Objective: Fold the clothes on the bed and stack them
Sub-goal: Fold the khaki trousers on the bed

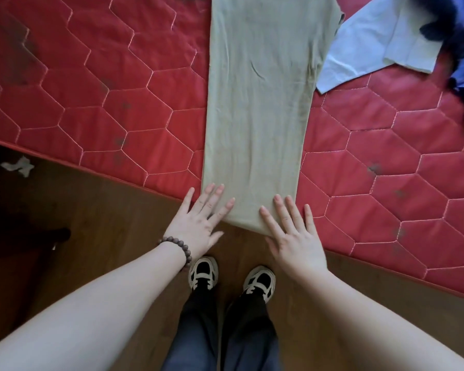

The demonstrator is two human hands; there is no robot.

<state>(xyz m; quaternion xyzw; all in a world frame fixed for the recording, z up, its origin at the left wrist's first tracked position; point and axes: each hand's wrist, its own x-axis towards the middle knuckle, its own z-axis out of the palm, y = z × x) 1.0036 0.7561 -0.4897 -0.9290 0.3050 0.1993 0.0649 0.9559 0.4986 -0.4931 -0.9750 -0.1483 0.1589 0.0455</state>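
1. Bed [91, 76]: red quilted mattress cover, its near edge running on a slant across the view. It carries all the clothes in sight.
2. Green garment [260, 103]: already folded lengthwise into a long strip, lying flat on the bed from the far edge of view down to the near edge, where its end overhangs slightly. A few light creases show at mid-length.
3. Light blue garment [373, 46]: unfolded, on the bed just right of the strip, its corner touching or slipping under the strip's right side. I cannot tell which.
4. Dark blue clothes [461, 36]: a loose heap at the far right, partly over the light blue one. Not yet folded.
5. Your left hand [202, 222]: fingers spread and straight, tips resting on the strip's near left corner.
6. Your right hand [292, 236]: fingers spread and straight, pressing the near right corner flat. Neither grip pinches cloth.
7. Step in hand, by my judgement: smoothing the near end ahead of the crosswise fold.
8. Next move calls for pinching both near corners, lifting together and carrying the end away from you, edges square. No stack is visible yet.
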